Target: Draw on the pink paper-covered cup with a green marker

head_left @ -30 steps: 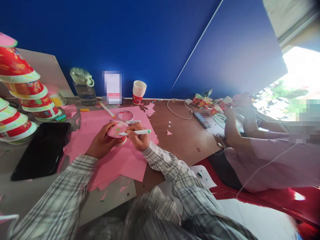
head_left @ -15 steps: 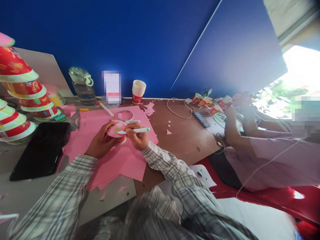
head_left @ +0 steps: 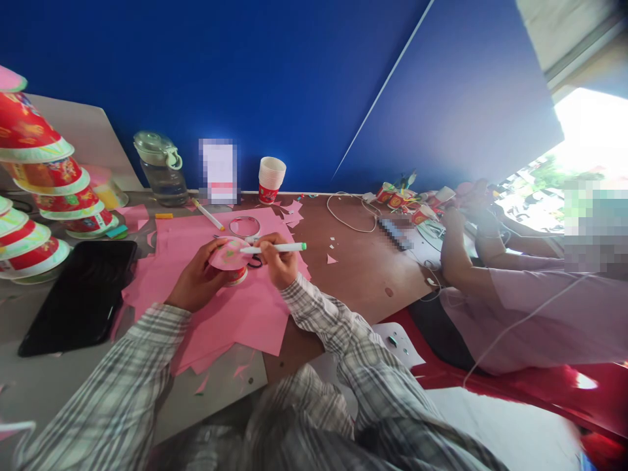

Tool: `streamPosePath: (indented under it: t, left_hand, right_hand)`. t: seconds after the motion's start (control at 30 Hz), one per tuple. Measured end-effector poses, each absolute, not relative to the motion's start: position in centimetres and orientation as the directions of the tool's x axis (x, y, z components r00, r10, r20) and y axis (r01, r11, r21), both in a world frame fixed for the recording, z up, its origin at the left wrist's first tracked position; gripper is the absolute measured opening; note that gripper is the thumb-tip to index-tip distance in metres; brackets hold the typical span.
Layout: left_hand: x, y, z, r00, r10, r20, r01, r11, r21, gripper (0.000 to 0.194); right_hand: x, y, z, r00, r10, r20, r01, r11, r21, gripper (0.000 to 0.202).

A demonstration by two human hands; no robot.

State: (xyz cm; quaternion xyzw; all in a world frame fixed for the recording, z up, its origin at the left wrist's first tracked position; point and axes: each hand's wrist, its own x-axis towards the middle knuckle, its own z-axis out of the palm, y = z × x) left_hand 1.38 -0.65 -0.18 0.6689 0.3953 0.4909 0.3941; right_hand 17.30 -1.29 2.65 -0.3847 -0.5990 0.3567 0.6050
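My left hand (head_left: pixel 199 278) is closed on a small red paper cup (head_left: pixel 237 278) topped by a round pink paper disc (head_left: pixel 226 255) with light green marks. Between the fingers of my right hand (head_left: pixel 280 261) is a white marker (head_left: pixel 289 247) with a green end; its tip is at the right part of the disc. Under both hands lie stacked sheets of pink paper (head_left: pixel 235 320). A roll of tape (head_left: pixel 244 226) and a second white marker (head_left: pixel 210 214) with a yellow end rest on the sheets behind the disc. Black scissor-like loops (head_left: pixel 255 261) show partly beside the cup.
At left stand stacked red cups (head_left: pixel 73 196) and a black phone (head_left: pixel 78 294). A water bottle (head_left: pixel 161 170), a blurred upright screen (head_left: pixel 219 171) and a cup stack (head_left: pixel 271 178) line the blue partition (head_left: pixel 220 78). To the right, another person's arms (head_left: pixel 456 255) reach over cups and cables.
My right hand has shifted to the right with the marker, whose tip moved from the disc's near edge up to its right side. My left hand stays in place with the cup.
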Motion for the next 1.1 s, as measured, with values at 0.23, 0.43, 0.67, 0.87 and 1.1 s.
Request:
streamPosePath:
  t: [0.23, 0.43, 0.67, 0.87, 1.1]
  left_hand:
    - [1.1, -0.7, 0.4, 0.161, 0.892, 0.422, 0.264, -0.451, 0.852, 0.064]
    - [0.6, -0.6, 0.7, 0.127, 0.884, 0.449, 0.373, -0.462, 0.805, 0.065]
    - [0.0, -0.1, 0.1, 0.104, 0.87, 0.482, 0.416, -0.478, 0.773, 0.068]
    - [0.0, -0.1, -0.7, 0.072, 0.863, 0.5, 0.428, -0.48, 0.766, 0.078]
    - [0.2, -0.2, -1.3, 0.037, 0.905, 0.423, 0.366, -0.407, 0.837, 0.098]
  right_hand:
    - [17.4, -0.5, 2.7, 0.154, 0.871, 0.467, 0.006, 0.472, -0.882, 0.035]
    - [17.2, -0.6, 2.6, 0.158, 0.887, 0.434, 0.029, 0.435, -0.9, 0.036]
    - [17.3, -0.5, 2.4, 0.177, 0.886, 0.43, 0.042, 0.429, -0.902, 0.03]
    - [17.0, -0.5, 2.4, 0.144, 0.943, 0.299, 0.035, 0.297, -0.954, 0.034]
    - [16.7, -0.2, 2.0, 0.134, 0.966, 0.222, 0.009, 0.222, -0.975, 0.032]
